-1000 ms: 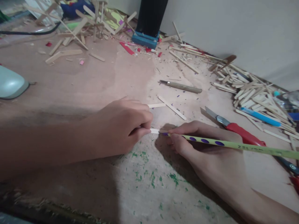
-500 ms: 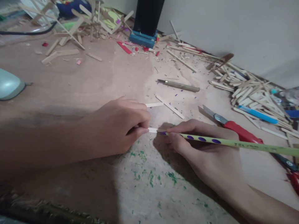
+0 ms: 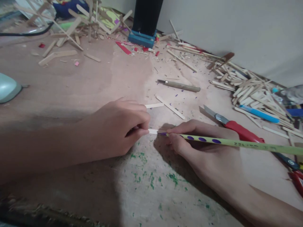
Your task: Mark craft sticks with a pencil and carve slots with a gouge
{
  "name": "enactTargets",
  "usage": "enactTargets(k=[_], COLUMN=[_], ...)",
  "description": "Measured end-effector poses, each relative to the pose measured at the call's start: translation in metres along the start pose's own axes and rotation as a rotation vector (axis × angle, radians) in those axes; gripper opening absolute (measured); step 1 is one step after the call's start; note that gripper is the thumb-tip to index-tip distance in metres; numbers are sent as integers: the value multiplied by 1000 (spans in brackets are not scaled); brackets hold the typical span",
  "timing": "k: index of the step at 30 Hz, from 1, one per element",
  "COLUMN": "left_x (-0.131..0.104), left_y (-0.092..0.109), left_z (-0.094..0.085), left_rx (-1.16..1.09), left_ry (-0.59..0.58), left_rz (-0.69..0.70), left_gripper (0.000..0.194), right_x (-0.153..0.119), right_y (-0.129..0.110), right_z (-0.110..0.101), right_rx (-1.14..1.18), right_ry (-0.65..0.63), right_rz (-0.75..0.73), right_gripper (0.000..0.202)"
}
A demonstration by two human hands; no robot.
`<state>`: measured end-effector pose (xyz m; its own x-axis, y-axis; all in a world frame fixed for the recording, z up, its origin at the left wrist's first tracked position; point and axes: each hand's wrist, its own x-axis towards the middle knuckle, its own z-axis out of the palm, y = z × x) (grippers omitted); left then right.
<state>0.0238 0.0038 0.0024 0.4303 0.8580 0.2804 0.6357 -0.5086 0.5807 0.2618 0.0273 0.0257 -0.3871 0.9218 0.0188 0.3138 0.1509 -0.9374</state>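
Observation:
My left hand (image 3: 123, 127) is closed in a pinch on a pale craft stick (image 3: 153, 131), and only a short end of it shows past my fingertips. My right hand (image 3: 201, 145) grips a light green pencil with purple dots (image 3: 227, 142), held low near its point. The dark tip meets the stick just right of my left fingers. Beyond the hands lie another craft stick (image 3: 170, 107) and a wooden-handled carving knife (image 3: 178, 85). A red-handled utility knife (image 3: 243, 131), blade out, rests behind my right hand, partly covered by it.
A heap of craft sticks (image 3: 253, 91) with a blue pen (image 3: 259, 113) lies at right, near red-handled scissors (image 3: 292, 167). Joined sticks (image 3: 71, 31) stand at back left. A black post on a blue base (image 3: 142, 38) rises by the wall. A pale mouse (image 3: 8, 88) sits at left.
The whole view has shifted slightly, with everything a little further left. Both hands keep their holds, and the pencil tip stays at the craft stick.

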Motion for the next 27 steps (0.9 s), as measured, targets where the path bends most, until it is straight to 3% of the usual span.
enactTargets(k=[6, 27], left_x=[-1, -2], left_y=[-2, -3], left_z=[1, 1], left_rx=[6, 22], left_ry=[-2, 5], left_rz=[4, 8], left_gripper=[23, 22], right_x=[0, 0], right_y=[-1, -2], right_z=[1, 1], right_rx=[61, -36], right_ry=[-15, 57], right_rz=[66, 1], right_gripper=[12, 13])
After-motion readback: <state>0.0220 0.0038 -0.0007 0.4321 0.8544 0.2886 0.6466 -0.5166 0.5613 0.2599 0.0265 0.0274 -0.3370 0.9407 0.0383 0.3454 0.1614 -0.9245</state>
